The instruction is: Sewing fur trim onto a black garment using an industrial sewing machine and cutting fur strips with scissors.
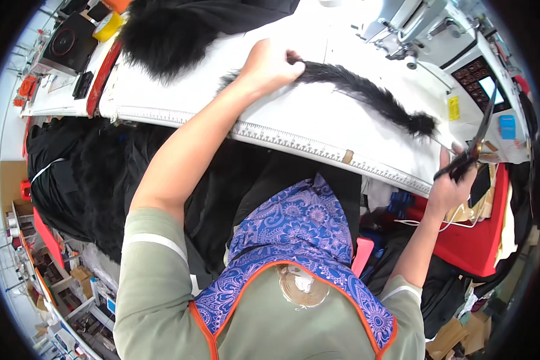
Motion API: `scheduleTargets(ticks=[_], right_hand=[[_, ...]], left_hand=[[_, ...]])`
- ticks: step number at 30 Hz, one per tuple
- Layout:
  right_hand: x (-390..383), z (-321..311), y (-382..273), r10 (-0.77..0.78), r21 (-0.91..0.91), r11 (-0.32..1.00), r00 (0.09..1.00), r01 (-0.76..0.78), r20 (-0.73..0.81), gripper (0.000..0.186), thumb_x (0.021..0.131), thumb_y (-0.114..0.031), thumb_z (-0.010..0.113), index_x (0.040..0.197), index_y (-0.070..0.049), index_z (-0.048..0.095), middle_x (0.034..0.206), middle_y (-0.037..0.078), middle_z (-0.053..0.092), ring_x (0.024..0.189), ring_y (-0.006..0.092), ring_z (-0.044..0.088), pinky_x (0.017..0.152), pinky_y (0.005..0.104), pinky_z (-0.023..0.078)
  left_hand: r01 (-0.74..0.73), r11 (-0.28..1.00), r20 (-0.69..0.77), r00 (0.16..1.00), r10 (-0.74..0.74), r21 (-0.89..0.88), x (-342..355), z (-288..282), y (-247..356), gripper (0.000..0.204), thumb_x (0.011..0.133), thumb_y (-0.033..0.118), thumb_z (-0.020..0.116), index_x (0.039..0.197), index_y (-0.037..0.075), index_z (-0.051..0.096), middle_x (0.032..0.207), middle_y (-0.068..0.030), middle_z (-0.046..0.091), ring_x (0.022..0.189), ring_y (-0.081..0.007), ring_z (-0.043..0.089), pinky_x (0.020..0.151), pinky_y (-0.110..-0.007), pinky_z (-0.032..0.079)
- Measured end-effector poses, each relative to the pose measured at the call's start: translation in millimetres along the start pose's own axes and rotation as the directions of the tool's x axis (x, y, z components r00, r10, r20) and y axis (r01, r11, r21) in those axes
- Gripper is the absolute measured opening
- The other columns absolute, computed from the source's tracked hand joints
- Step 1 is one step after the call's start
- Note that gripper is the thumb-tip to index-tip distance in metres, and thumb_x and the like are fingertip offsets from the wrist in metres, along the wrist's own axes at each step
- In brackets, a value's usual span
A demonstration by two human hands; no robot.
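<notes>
Clamped together on one end of a black fur strip, the left hand's grip sits at twelve o'clock in the view, thumb and fingers closed. From that pinch the strip runs over the white bench in a gentle curve and ends in a bushy tip between two and three o'clock, just short of the other hand. Past the left wrist, on its nine-o'clock side, a dark tuft shows; whether it belongs to the same strip I cannot tell.

At three o'clock the right hand has its grip wrapped around the black handles of a pair of scissors, whose blades point up toward one o'clock from the fist. The scissors stand apart from the fur.

A ruler follows the bench's near edge, from ten o'clock round to three. Toward eleven lies a fluffy black fur piece with smooth dark cloth beside it; near ten, a roll of yellow tape and a black speaker. A sewing machine stands between one and two, its dark control panel at two. Black fabric is heaped at nine.
</notes>
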State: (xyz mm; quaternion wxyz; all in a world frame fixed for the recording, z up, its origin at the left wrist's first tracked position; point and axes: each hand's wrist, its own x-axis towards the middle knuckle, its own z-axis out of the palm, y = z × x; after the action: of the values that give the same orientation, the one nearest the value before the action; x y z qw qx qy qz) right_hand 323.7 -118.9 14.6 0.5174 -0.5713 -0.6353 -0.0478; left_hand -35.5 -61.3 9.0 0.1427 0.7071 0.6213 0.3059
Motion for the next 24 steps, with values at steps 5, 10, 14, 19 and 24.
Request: scheduleTargets(ticks=[5, 10, 14, 19, 24], right_hand=[[-53.1, -50.3, -37.1, 0.131, 0.239, 0.856, 0.64, -0.458, 0.757, 0.04, 0.068, -0.009, 0.071, 0.099, -0.005, 0.044, 0.076, 0.002, 0.051, 0.069, 0.0076, 0.049, 0.056, 0.0213, 0.041], [-93.0, -33.8, -48.1, 0.048, 0.077, 0.663, 0.144, -0.745, 0.988, 0.025, 0.071, -0.012, 0.061, 0.091, -0.003, 0.047, 0.071, 0.002, 0.05, 0.061, 0.0097, 0.05, 0.058, 0.0247, 0.045], [-97.2, -10.8, -55.3, 0.003, 0.102, 0.675, 0.141, -0.731, 0.99, 0.027, 0.077, -0.018, 0.068, 0.088, -0.002, 0.05, 0.067, 0.005, 0.053, 0.056, 0.0106, 0.049, 0.054, 0.0274, 0.042], [-85.1, 6.9, -65.5, -0.043, 0.089, 0.647, 0.081, -0.758, 0.996, 0.028, 0.085, -0.029, 0.054, 0.092, -0.003, 0.046, 0.069, 0.004, 0.049, 0.059, 0.0124, 0.053, 0.056, 0.0265, 0.045], [-86.3, 19.5, -71.9, -0.07, 0.179, 0.607, 0.172, -0.774, 0.983, 0.038, 0.089, -0.038, 0.06, 0.083, -0.003, 0.048, 0.062, 0.003, 0.05, 0.054, 0.0092, 0.051, 0.051, 0.0251, 0.042]], left_hand=[[0.138, 0.972, 0.037, 0.99, -0.133, -0.191, 19.6, 26.8, 17.3, 0.039, 0.068, 0.03, 0.074, 0.091, -0.001, 0.069, 0.075, -0.0085, 0.069, 0.064, -0.0144, 0.062, 0.064, -0.026, 0.049], [0.285, 0.885, 0.179, 0.956, -0.234, -0.369, 6.8, 28.5, 23.1, 0.028, 0.067, 0.023, 0.074, 0.082, 0.0, 0.071, 0.07, -0.0068, 0.069, 0.063, -0.0106, 0.063, 0.066, -0.024, 0.051], [0.258, 0.883, 0.187, 0.962, -0.198, -0.393, -6.3, 26.9, 24.1, 0.023, 0.07, 0.019, 0.073, 0.083, 0.0, 0.071, 0.069, -0.0071, 0.068, 0.061, -0.0079, 0.061, 0.062, -0.024, 0.05], [0.23, 0.895, 0.179, 0.969, -0.172, -0.383, -20.8, 20.7, 27.7, 0.02, 0.07, 0.016, 0.072, 0.083, 0.001, 0.072, 0.066, -0.0054, 0.067, 0.058, -0.007, 0.059, 0.059, -0.023, 0.049], [0.114, 0.932, 0.114, 0.99, -0.079, -0.344, -32.2, 24.8, 30.2, 0.019, 0.07, 0.015, 0.072, 0.084, 0.002, 0.072, 0.063, -0.0069, 0.066, 0.054, -0.0076, 0.058, 0.056, -0.023, 0.048]])
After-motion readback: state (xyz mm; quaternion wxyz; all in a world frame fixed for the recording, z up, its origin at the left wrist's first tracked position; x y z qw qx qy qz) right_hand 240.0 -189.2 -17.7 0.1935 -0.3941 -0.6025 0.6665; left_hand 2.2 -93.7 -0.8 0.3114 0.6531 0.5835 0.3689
